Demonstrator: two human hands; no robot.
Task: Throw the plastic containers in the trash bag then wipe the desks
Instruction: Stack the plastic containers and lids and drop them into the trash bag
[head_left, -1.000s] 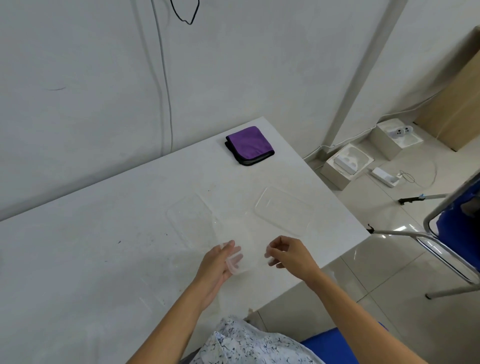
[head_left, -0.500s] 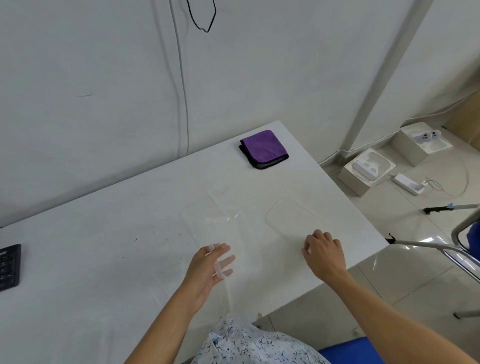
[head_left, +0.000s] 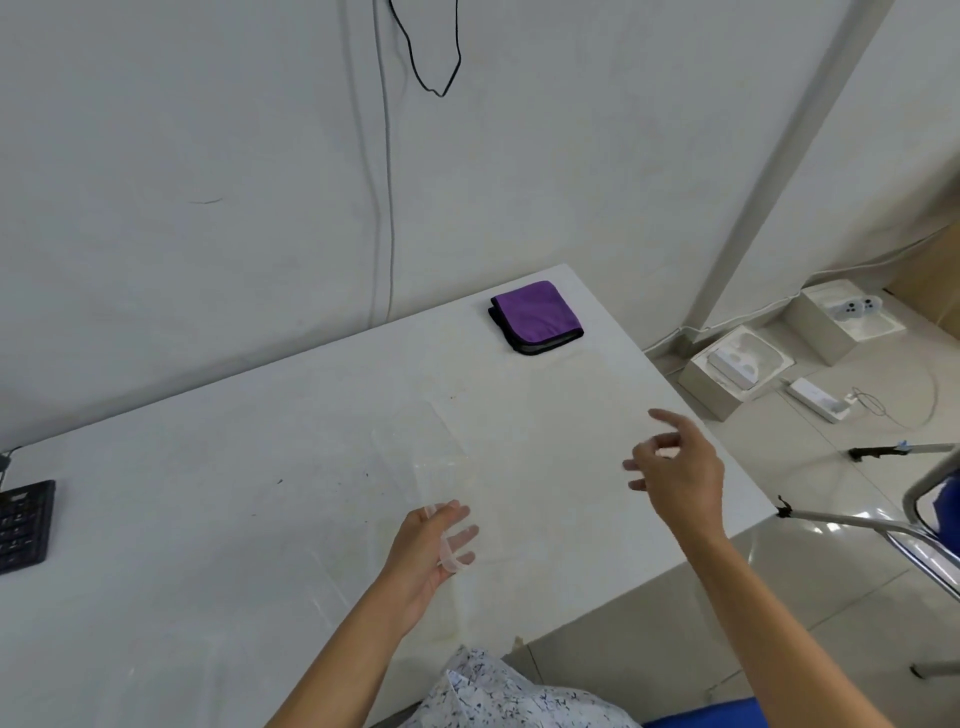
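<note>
**Head view: clearing step in hand, wiping not yet begun.**

- **Left hand** (head_left: 426, 545): low over the near middle of the bench (head_left: 208, 519). Fingers (head_left: 460, 535) curled round the near rim of a clear plastic container (head_left: 439, 467). Body of the container reaching away toward the far side; resting on the bench or just lifted, not distinguishable.
- **Right hand** (head_left: 675, 478): raised above the right end of the bench. Index finger (head_left: 662, 415) extended, the others loosely bent. Motion-blurred, so not possible to tell whether a clear lid is pinched there or nothing at all.
- **Other task items:** purple cloth (head_left: 535, 317) folded at the far right corner, well apart from both hands. Speckled white material (head_left: 493, 691) at the near edge below the forearms, possibly the trash bag; mouth not visible.
- **Surroundings:** black keyboard (head_left: 23, 525) at the left edge, open boxes (head_left: 737, 369) on the floor to the right, and a chair frame (head_left: 883, 525) near the bench corner.

**Hazards, as judged from this arrangement:**

1. Thin, flexible rim held at one end only, hence likely to bow and slip free during the carry.
2. Clear plastic almost invisible against the white bench, hence easy to misjudge an edge or leave a piece behind.
3. Right hand working close to the bench's right edge, so any fumbled piece liable to drop to the floor among the boxes.
4. Bag mouth unseen and perhaps closed, with both hands possibly occupied, making a missed drop plausible.
5. Dark specks on the bench toward the keyboard, so a later wipe liable to push dirt against the keys.
</note>
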